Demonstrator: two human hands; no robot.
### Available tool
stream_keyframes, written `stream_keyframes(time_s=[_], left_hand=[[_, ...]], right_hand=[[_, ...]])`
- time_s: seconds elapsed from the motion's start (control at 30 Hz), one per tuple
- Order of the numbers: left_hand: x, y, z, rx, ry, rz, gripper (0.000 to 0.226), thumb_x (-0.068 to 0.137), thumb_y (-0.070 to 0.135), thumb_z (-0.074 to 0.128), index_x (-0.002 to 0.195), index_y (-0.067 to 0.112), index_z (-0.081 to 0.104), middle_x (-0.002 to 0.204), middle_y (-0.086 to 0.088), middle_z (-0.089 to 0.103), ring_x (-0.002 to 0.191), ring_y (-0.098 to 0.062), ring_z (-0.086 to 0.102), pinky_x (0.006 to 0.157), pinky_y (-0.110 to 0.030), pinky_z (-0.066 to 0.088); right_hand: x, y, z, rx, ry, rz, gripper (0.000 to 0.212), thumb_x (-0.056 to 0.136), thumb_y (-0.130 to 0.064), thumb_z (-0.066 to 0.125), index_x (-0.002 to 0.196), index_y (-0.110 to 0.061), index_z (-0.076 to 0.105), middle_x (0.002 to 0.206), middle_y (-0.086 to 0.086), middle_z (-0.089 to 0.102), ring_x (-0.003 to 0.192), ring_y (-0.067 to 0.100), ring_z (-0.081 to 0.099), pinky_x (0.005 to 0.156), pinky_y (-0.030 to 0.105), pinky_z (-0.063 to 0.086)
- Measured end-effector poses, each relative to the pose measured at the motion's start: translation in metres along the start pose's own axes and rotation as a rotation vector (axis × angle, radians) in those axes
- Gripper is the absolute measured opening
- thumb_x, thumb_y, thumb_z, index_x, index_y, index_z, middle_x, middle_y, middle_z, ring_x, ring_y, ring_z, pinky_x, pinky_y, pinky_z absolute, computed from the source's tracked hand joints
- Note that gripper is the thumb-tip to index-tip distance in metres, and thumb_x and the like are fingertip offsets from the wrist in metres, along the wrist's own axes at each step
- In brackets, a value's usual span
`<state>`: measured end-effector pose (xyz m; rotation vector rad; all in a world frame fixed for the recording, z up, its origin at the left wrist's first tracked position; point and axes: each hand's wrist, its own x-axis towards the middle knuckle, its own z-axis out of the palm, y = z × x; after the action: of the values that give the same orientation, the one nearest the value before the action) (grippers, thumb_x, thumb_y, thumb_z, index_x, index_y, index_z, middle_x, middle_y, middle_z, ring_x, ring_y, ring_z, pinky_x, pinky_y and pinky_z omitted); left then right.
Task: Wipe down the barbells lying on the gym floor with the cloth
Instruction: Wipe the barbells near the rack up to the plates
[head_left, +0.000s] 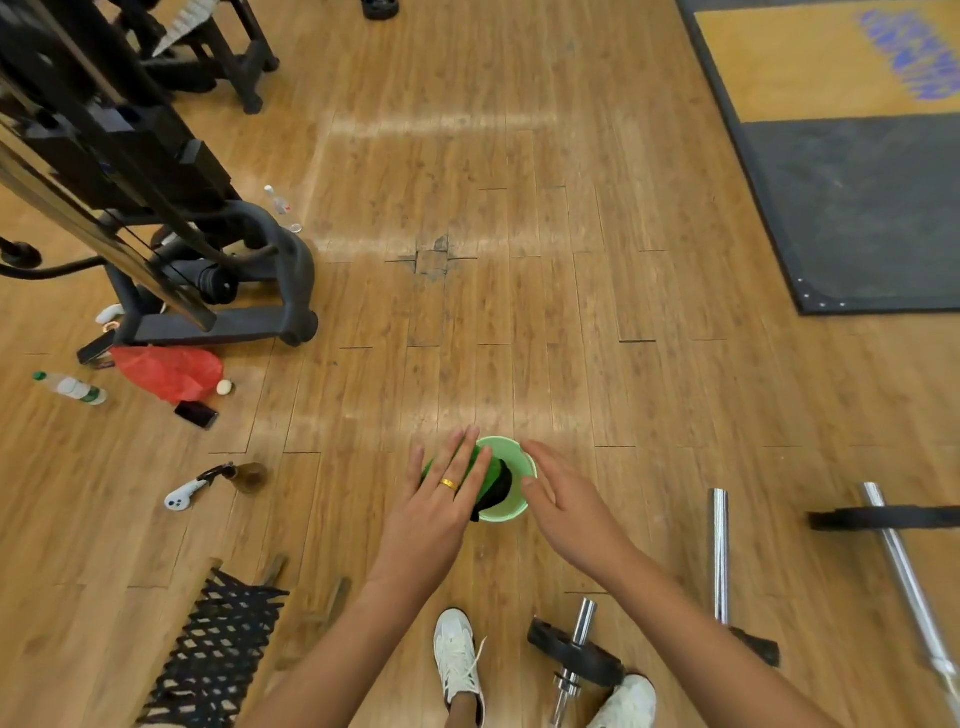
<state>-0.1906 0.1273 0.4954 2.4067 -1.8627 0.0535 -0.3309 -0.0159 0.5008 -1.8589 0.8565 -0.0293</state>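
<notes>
A light green bucket (514, 512) stands on the wooden floor in front of me with a green cloth (470, 460) and something dark inside. My left hand (441, 493) lies flat with straight fingers on the green cloth at the bucket's left rim. Just right of the bucket, my right hand (561, 493) hovers with relaxed fingers, holding nothing. Three chrome barbells lie to the right: a short one with a black plate (574, 660) by my foot, a bare bar (719, 551), and a long bar (904, 571) with a plate.
A black weight machine (156, 218) fills the upper left. Around its base lie a red bag (171, 371), water bottles, a phone (196, 414) and a white controller (182, 496). A netted wooden frame (218, 649) sits lower left. A black and yellow lifting platform (857, 208) lies upper right.
</notes>
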Motion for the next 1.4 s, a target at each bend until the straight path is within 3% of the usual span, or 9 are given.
stream_keyframes(time_s=[0.2, 0.37, 0.5, 0.6, 0.8, 0.93, 1.1, 1.4], left_hand=[[0.005, -0.012, 0.143, -0.002, -0.120, 0.052, 0.079, 0.075, -0.006, 0.051, 0.152, 0.007, 0.040, 0.164, -0.015, 0.022, 0.153, -0.030, 0.018, 0.115, -0.057, 0.034], [0.005, -0.017, 0.275, -0.060, -0.277, 0.062, 0.090, 0.063, -0.002, 0.081, 0.146, 0.006, 0.048, 0.158, -0.017, 0.033, 0.147, -0.031, 0.031, 0.107, -0.055, 0.045], [-0.002, -0.013, 0.376, -0.113, -0.317, 0.007, 0.089, 0.059, -0.001, 0.084, 0.142, 0.006, 0.054, 0.156, -0.018, 0.038, 0.144, -0.031, 0.037, 0.107, -0.052, 0.046], [-0.005, -0.008, 0.437, -0.137, -0.292, -0.047, 0.086, 0.060, 0.000, 0.086, 0.141, 0.006, 0.056, 0.154, -0.018, 0.042, 0.143, -0.031, 0.039, 0.109, -0.051, 0.044], [-0.008, -0.003, 0.541, -0.127, -0.281, -0.124, 0.073, 0.086, -0.003, 0.057, 0.154, 0.009, 0.034, 0.165, -0.015, 0.020, 0.154, -0.027, 0.014, 0.121, -0.050, 0.027], [-0.037, 0.006, 0.585, -0.099, -0.346, -0.141, 0.071, 0.087, 0.000, 0.055, 0.155, 0.008, 0.033, 0.160, -0.015, 0.033, 0.151, -0.027, 0.026, 0.120, -0.050, 0.028], [-0.037, 0.007, 0.601, -0.090, -0.344, -0.180, 0.069, 0.088, 0.005, 0.055, 0.153, 0.009, 0.034, 0.141, -0.009, 0.051, 0.132, -0.027, 0.047, 0.120, -0.051, 0.026], [-0.038, 0.015, 0.593, -0.016, -0.378, -0.192, 0.071, 0.091, 0.020, 0.038, 0.157, 0.007, 0.020, 0.149, -0.016, 0.041, 0.141, -0.034, 0.035, 0.119, -0.057, 0.021]], right_hand=[[0.059, 0.129, 0.062, -0.130, -0.024, 0.056, 0.054, 0.104, -0.036, 0.041, 0.156, -0.026, 0.031, 0.160, -0.005, 0.032, 0.149, 0.010, 0.024, 0.122, 0.040, 0.026], [0.095, 0.241, 0.117, -0.268, -0.025, 0.079, 0.056, 0.106, -0.025, 0.041, 0.158, -0.020, 0.023, 0.165, 0.001, 0.020, 0.153, 0.013, 0.008, 0.123, 0.024, 0.004], [0.119, 0.326, 0.158, -0.282, -0.022, 0.118, 0.058, 0.107, -0.022, 0.039, 0.159, -0.020, 0.014, 0.164, -0.008, 0.009, 0.154, 0.014, -0.002, 0.117, 0.017, -0.005], [0.134, 0.376, 0.186, -0.292, -0.040, 0.142, 0.060, 0.107, -0.022, 0.037, 0.160, -0.022, 0.008, 0.166, -0.004, 0.007, 0.154, 0.013, -0.004, 0.118, 0.019, -0.006], [0.173, 0.440, 0.233, -0.310, -0.041, 0.101, 0.059, 0.105, -0.015, 0.037, 0.160, -0.017, 0.016, 0.166, 0.004, 0.014, 0.154, 0.019, 0.000, 0.123, 0.026, 0.000], [0.185, 0.461, 0.256, -0.300, -0.030, 0.086, 0.058, 0.104, -0.013, 0.038, 0.159, -0.014, 0.020, 0.166, 0.008, 0.016, 0.154, 0.022, 0.002, 0.122, 0.027, 0.001], [0.186, 0.473, 0.266, -0.312, -0.030, 0.064, 0.058, 0.104, -0.013, 0.038, 0.159, -0.016, 0.021, 0.166, 0.006, 0.014, 0.154, 0.017, 0.002, 0.125, 0.030, 0.003], [0.182, 0.461, 0.252, -0.367, -0.076, 0.046, 0.060, 0.102, -0.012, 0.037, 0.159, -0.017, 0.018, 0.167, 0.006, 0.011, 0.155, 0.021, -0.003, 0.126, 0.035, 0.005]])
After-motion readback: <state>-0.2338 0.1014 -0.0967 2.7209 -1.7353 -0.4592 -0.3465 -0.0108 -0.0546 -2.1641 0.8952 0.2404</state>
